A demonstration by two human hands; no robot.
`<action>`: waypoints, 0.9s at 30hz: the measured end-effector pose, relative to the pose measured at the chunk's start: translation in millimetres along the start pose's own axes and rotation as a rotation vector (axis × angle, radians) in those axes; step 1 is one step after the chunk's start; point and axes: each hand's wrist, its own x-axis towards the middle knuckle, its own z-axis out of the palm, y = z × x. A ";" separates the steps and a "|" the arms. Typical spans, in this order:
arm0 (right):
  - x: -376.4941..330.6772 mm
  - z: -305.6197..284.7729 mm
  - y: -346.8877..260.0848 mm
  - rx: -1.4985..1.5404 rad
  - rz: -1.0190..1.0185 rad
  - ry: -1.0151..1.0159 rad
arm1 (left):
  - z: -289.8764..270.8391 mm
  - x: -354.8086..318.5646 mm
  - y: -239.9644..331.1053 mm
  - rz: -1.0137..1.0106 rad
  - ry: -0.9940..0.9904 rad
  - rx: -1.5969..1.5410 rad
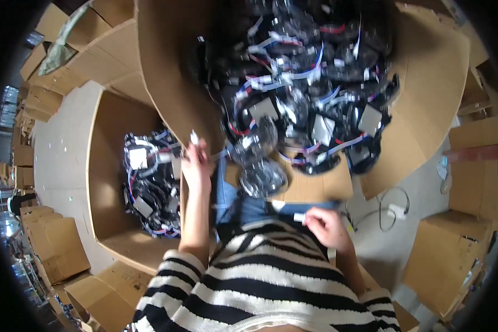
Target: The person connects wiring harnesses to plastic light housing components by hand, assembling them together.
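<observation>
My left hand [196, 169] is closed at the rim between two cartons, with a small white connector [194, 138] sticking up from its fingertips. Beside it, a ribbon of coloured wires runs toward dark glossy parts [263, 178] at the big carton's near edge. In front of my striped top, my right hand [328, 228] pinches a small white piece [299, 217], too blurred to name more exactly. Above both hands, the large carton [426, 105] holds a heap of black glossy parts [310, 72] with coloured wires, white plugs and grey square pads.
At my left stands a second carton [98, 182] with similar wired parts [149, 193] inside. Closed cartons [55, 243] line the far left, and another carton [445, 260] stands at the right. A loose cable [379, 213] lies on the grey floor by my right hand.
</observation>
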 end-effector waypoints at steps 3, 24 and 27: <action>5.4 8.6 8.4 -0.005 -0.052 -0.050 | -32.6 -15.6 -12.3 0.004 -0.246 0.276; 25.2 48.2 -15.2 -0.113 -0.045 -0.109 | -38.2 -2.7 6.2 -0.288 -0.265 -0.432; 27.7 49.6 -7.7 -0.117 -0.039 -0.105 | -25.6 7.4 10.1 -0.274 -0.225 -0.506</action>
